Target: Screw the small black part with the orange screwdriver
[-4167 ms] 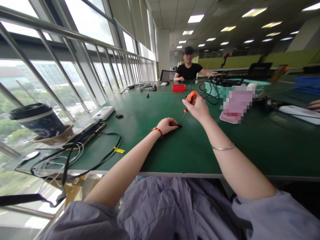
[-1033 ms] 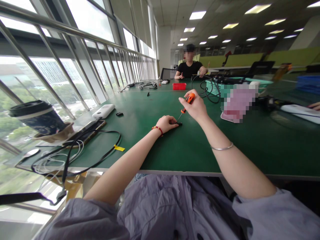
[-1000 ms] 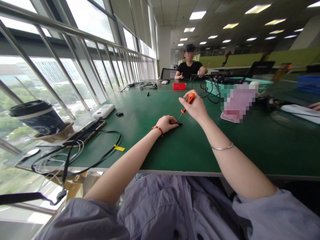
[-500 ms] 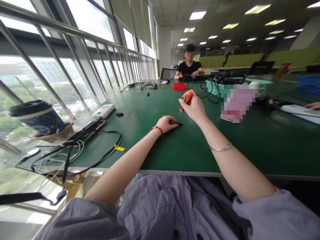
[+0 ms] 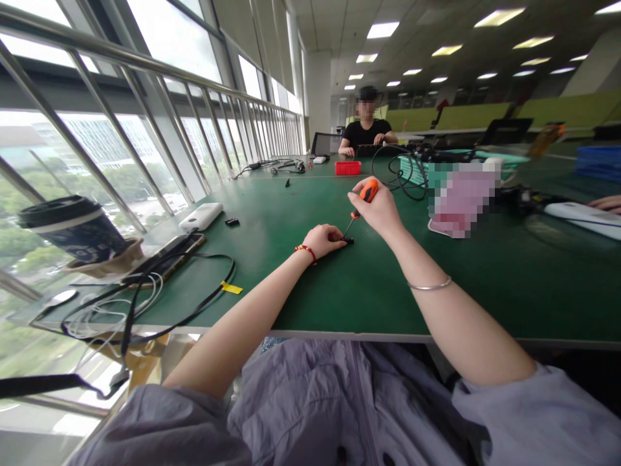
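My right hand (image 5: 381, 208) is closed around the orange and black handle of a screwdriver (image 5: 369, 190). The screwdriver leans, its metal shaft running down and left to a small black part (image 5: 348, 241) on the green table. My left hand (image 5: 324, 242) rests on the table and pinches that part between thumb and fingers, which hide most of it. The tip of the shaft meets the part beside my left fingertips; the exact contact is too small to tell. Another small black piece (image 5: 232, 222) lies to the left of my hands.
On the left are a paper cup (image 5: 72, 226), a phone (image 5: 182, 252), a white box-shaped device (image 5: 201, 217) and tangled cables (image 5: 140, 304). Farther back stand a red tray (image 5: 348, 168) and a teal basket (image 5: 412, 171). A pink-cased item (image 5: 463, 200) lies right. A person (image 5: 367, 129) sits opposite.
My right hand and the screwdriver handle have tilted slightly to the right. My left hand stays put on the black part. The person opposite has lowered a hand.
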`<action>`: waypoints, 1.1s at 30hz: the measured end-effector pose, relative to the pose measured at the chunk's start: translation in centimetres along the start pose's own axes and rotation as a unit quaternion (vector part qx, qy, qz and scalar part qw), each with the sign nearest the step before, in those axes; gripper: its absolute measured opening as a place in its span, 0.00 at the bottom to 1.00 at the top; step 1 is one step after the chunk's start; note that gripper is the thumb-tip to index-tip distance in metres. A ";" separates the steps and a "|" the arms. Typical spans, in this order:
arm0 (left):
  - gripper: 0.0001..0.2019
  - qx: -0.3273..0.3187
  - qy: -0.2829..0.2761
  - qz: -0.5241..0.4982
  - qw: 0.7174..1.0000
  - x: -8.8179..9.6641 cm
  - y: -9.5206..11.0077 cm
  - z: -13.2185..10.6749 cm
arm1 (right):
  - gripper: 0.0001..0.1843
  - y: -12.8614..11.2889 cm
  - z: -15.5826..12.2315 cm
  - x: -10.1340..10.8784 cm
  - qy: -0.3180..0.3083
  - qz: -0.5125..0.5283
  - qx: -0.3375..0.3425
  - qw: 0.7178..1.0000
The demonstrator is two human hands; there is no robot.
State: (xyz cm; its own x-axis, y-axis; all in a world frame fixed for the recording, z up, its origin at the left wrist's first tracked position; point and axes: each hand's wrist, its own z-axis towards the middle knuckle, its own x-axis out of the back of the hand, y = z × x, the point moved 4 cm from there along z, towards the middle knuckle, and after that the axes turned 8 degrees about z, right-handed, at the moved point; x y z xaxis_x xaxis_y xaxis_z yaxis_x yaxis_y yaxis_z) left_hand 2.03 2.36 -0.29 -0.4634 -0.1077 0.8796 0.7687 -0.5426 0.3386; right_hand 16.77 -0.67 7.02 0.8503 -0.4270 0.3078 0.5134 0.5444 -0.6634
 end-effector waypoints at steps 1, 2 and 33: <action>0.10 0.001 0.000 0.000 1.000 0.0 0.0 0.0 | 0.10 0.1 0.0 -0.1 -0.001 0.008 0.001 1.000; 0.10 0.002 -0.001 0.000 1.000 0.0 0.0 0.0 | 0.10 0.2 0.1 -0.1 -0.002 0.012 0.001 1.000; 0.09 0.004 -0.004 -0.006 1.000 -0.1 -0.1 0.0 | 0.17 -0.4 -0.5 0.2 0.027 -0.059 -0.008 0.998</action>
State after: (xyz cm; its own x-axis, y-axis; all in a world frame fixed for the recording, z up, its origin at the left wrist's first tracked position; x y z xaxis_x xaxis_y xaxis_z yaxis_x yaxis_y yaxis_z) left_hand 2.03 2.45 -0.37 -0.4693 -0.0950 0.8779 0.7666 -0.5373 0.3516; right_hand 16.66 -1.30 6.96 0.7762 -0.5262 0.3472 0.6075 0.4770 -0.6351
